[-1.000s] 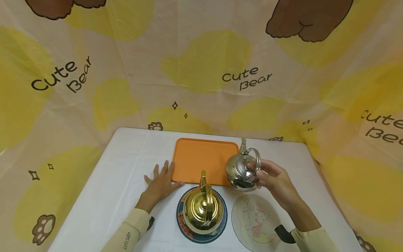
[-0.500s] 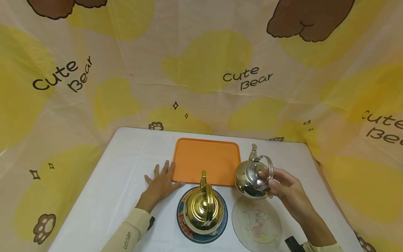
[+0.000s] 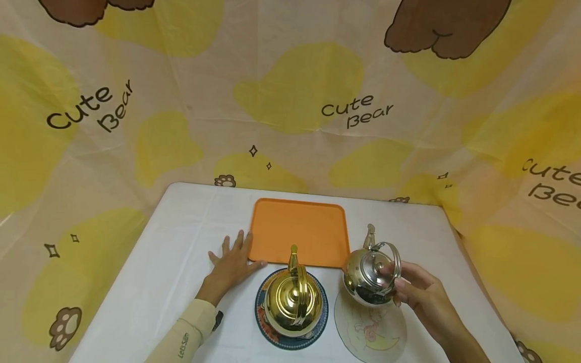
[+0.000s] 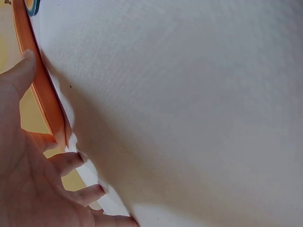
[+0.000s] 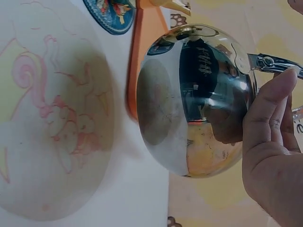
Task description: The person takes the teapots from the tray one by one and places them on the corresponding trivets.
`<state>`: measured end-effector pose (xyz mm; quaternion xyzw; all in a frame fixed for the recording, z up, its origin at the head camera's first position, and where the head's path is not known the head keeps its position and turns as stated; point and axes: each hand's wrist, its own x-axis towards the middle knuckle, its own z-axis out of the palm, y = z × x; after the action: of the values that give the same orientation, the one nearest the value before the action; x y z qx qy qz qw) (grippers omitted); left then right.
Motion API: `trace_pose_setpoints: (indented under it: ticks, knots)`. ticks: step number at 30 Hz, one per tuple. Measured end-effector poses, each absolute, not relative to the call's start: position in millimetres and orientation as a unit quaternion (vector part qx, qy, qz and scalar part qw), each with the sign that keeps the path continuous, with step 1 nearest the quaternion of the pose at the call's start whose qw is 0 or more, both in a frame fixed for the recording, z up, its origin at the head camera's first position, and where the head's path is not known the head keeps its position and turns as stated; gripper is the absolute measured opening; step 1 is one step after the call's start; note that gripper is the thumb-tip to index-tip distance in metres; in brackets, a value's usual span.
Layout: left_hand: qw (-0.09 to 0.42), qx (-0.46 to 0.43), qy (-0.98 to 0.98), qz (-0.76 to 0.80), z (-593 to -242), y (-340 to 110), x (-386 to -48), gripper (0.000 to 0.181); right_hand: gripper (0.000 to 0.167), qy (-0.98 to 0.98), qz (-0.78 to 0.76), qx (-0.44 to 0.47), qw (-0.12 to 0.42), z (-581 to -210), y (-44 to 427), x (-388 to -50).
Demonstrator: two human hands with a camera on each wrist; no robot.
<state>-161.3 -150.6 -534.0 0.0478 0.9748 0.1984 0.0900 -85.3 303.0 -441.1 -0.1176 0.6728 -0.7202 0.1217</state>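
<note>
My right hand [image 3: 424,295] grips the loop handle of a shiny silver teapot [image 3: 365,280], its spout pointing away from me. In the right wrist view the silver teapot [image 5: 189,109] hangs above the table, apart from a pale round placemat [image 5: 57,118] with a cartoon drawing. At the near corner of an orange tray [image 3: 297,232] my left hand [image 3: 233,262] lies with spread fingers. The left wrist view shows that hand [image 4: 38,165] against the edge of the tray [image 4: 42,85]. Between the hands a gold teapot [image 3: 290,307] stands on a blue patterned round mat [image 3: 297,347].
A white-covered table [image 3: 190,217] bears everything. Behind it and along the sides hangs a yellow and beige printed cloth [image 3: 290,91]. The gold teapot stands just left of the pale placemat [image 3: 376,338], close to the tray's near edge.
My right hand has carried the silver teapot right and toward me, from beside the tray's right edge to over the far part of the pale placemat. The left hand has stayed put.
</note>
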Motion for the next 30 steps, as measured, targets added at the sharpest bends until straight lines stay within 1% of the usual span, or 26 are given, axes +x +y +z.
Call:
trace_pose_setpoints:
  ticks: [15,21,30]
  knots:
    - [0.096,0.046,0.973,0.204,-537.4,-152.2,-161.8,0.1,0.034,0.697,-0.699,-0.057,0.152,-459.5,309.8,-57.9]
    - [0.096,0.047,0.972,0.207,-535.3,-151.3,-161.5,0.099,0.035,0.7,-0.697,-0.046,0.148,-465.8,315.1,-49.2]
    - [0.1,0.046,0.972,0.207,-533.9,-151.0,-161.7,0.1,0.035,0.701,-0.699,-0.006,0.142,-475.4,319.6,-37.5]
